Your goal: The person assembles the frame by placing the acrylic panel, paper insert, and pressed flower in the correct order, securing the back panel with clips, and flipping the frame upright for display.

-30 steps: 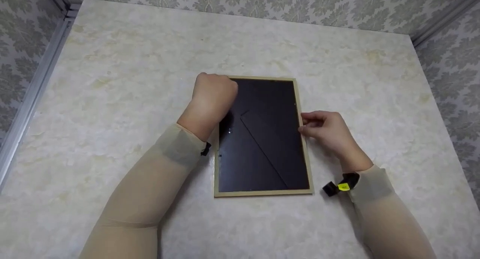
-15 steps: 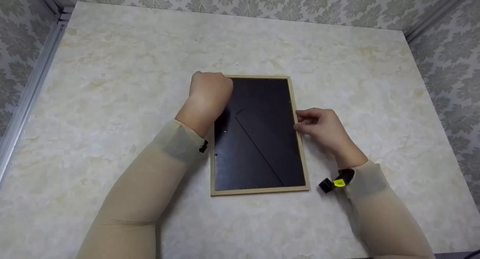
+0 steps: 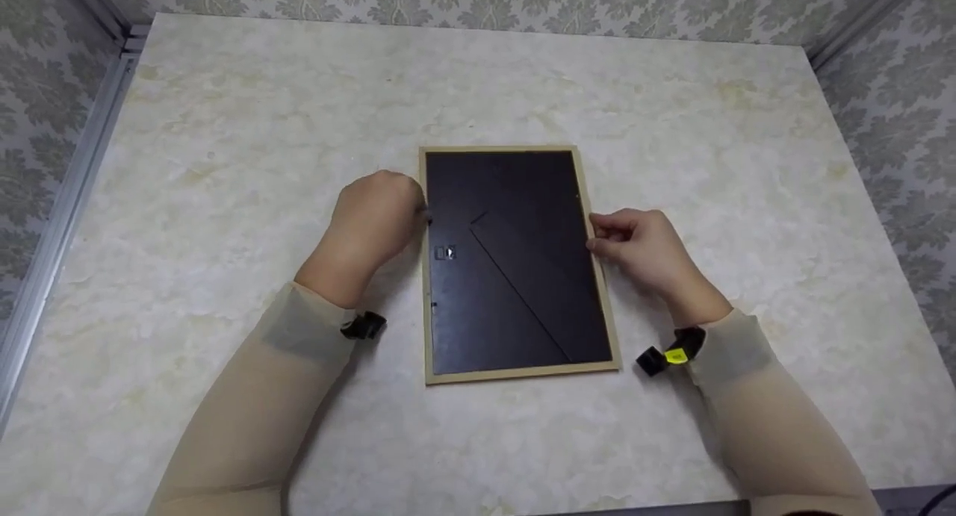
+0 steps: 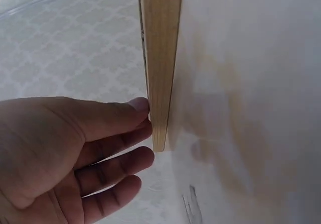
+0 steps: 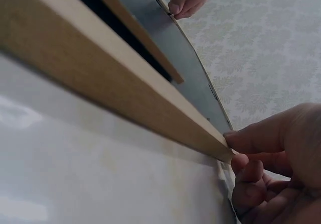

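Note:
A picture frame (image 3: 515,307) lies back side up on the table, with a pale wooden border and a black backing board. The board bears a stand flap outline, a small metal hanger (image 3: 446,252) and little dark tabs (image 3: 433,304) along its edge. My left hand (image 3: 377,217) is at the frame's left side, thumb and forefinger pinching at a tab on the border; in the left wrist view the thumb tip rests against the wooden edge (image 4: 161,48). On the opposite side, my right hand (image 3: 646,247) pinches the right border between thumb and fingers.
The table (image 3: 269,113) has a pale marbled top and ends at patterned wall panels (image 3: 485,4). A metal rail (image 3: 67,225) runs along the left side. Black wrist cameras (image 3: 364,325) sit on both wrists below the hands.
My left hand has moved from the frame's upper left corner down and left along the left border, uncovering the corner and the hanger. The right hand keeps its place at the right border.

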`<control>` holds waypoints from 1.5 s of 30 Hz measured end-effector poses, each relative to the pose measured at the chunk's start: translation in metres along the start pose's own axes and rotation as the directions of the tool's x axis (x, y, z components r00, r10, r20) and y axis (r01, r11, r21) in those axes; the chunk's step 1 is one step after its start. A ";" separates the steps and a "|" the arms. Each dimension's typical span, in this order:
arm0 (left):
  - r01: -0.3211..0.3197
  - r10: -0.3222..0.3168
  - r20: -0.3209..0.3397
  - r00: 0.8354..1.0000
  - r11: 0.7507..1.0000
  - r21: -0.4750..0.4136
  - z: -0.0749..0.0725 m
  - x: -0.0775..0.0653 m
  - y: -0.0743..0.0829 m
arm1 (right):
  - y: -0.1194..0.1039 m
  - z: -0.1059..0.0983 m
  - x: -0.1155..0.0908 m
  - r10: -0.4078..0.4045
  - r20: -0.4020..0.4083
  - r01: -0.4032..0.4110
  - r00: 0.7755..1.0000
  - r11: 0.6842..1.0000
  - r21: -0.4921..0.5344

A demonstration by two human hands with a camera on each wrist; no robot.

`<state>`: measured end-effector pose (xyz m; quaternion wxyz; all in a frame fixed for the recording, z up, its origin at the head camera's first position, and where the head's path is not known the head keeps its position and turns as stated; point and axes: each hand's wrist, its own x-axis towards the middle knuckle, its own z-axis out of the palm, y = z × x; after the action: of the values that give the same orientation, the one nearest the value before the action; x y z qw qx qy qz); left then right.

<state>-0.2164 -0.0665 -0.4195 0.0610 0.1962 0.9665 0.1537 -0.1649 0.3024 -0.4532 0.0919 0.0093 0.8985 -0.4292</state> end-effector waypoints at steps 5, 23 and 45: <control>-0.007 0.016 0.130 0.991 0.998 -0.068 -0.003 -0.013 0.000 | 0.000 0.005 -0.005 -0.016 -0.016 0.016 1.000 1.000 -0.021; -0.050 -0.020 0.356 0.934 0.981 0.187 -0.006 -0.035 0.025 | -0.040 0.038 -0.049 -0.289 0.208 0.323 0.934 0.935 -0.148; -0.039 0.053 0.241 0.969 0.997 -0.063 0.014 -0.006 0.002 | -0.042 0.030 -0.054 -0.215 0.284 0.289 0.934 0.924 -0.252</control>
<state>-0.2074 -0.0633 -0.4320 0.1805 0.2342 0.9422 0.1576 -0.1107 0.2558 -0.4301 0.1489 -0.1753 0.9261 -0.2991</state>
